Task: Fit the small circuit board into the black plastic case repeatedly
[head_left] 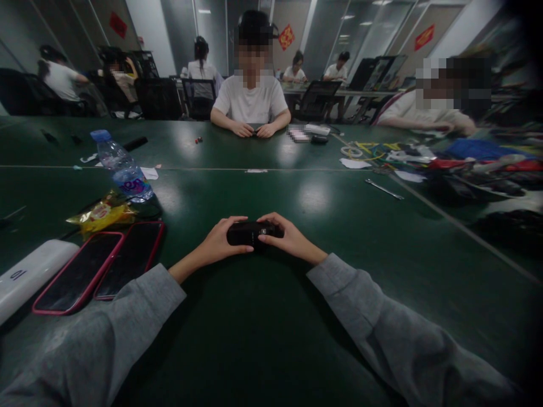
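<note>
A small black box-shaped device with tiny light markings lies between my hands, low over the green table; whether it touches the tabletop I cannot tell. Its left end is gripped by my left hand, thumb along the near side and fingers over the top. On the right end, my right hand closes in the same way, its thumb beside a small pale mark. What kind of device it is does not show. Both forearms reach in from the bottom in grey sleeves.
To the left are two red-edged phones, a white device, a yellow wrapper and a tilted plastic bottle. At right lie a wrench and tangled cables. A person sits opposite, hands on a dark object.
</note>
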`<act>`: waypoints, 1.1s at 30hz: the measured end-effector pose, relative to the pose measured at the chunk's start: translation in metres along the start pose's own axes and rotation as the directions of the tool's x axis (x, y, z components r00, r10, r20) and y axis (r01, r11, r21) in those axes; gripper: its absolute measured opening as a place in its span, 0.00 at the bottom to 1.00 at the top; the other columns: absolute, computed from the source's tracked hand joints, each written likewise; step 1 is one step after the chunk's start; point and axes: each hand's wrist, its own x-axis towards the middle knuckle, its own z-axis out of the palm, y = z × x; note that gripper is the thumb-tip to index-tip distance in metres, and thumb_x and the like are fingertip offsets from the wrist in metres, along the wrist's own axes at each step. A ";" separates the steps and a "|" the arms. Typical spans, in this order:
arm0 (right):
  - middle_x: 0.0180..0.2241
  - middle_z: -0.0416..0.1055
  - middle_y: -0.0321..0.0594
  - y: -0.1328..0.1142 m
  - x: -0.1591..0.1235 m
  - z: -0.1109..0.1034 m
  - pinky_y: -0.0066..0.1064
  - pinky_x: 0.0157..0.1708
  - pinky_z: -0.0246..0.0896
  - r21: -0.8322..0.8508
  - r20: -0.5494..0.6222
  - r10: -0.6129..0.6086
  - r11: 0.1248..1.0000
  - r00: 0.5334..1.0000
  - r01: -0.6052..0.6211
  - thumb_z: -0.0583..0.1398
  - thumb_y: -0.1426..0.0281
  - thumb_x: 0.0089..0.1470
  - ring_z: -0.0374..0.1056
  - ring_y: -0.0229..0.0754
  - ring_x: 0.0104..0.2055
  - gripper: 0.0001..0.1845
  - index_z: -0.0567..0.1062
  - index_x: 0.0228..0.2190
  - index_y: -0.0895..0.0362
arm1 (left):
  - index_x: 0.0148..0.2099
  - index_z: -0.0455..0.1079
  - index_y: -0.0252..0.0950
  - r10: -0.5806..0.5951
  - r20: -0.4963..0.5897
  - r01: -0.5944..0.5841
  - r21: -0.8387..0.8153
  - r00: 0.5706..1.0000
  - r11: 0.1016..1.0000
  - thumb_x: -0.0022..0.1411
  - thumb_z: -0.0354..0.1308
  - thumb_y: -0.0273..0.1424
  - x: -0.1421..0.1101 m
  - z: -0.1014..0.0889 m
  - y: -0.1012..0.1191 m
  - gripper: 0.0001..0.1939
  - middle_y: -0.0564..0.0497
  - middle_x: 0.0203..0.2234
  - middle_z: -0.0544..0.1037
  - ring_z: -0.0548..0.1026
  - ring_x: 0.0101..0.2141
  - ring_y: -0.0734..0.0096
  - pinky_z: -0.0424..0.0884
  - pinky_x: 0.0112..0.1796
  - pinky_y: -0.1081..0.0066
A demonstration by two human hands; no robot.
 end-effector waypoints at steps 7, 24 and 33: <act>0.45 0.70 0.42 0.000 0.001 -0.001 0.45 0.47 0.68 0.028 -0.002 0.028 0.999 1.000 -0.027 0.64 0.60 0.53 0.70 0.46 0.47 0.21 0.69 0.47 0.52 | 0.63 0.57 0.45 0.007 -0.009 -0.007 0.018 1.000 1.000 0.50 0.68 0.47 0.000 0.000 0.002 0.42 0.42 0.57 0.65 0.67 0.55 0.50 0.66 0.53 0.47; 0.47 0.69 0.42 0.002 0.000 0.001 0.47 0.49 0.65 -0.008 -0.040 0.090 0.996 0.995 -0.090 0.63 0.58 0.53 0.69 0.46 0.48 0.21 0.70 0.47 0.52 | 0.61 0.61 0.45 -0.046 -0.017 0.046 0.021 0.999 0.999 0.53 0.65 0.49 0.001 0.001 0.002 0.37 0.43 0.55 0.67 0.69 0.53 0.51 0.68 0.51 0.47; 0.49 0.68 0.42 0.000 0.001 0.001 0.50 0.55 0.59 -0.190 -0.077 -0.019 0.982 0.997 0.004 0.59 0.58 0.58 0.62 0.49 0.54 0.18 0.70 0.48 0.49 | 0.58 0.62 0.41 -0.133 -0.049 0.131 -0.025 0.990 0.991 0.53 0.63 0.51 0.001 0.002 0.004 0.35 0.41 0.53 0.69 0.71 0.50 0.50 0.71 0.47 0.49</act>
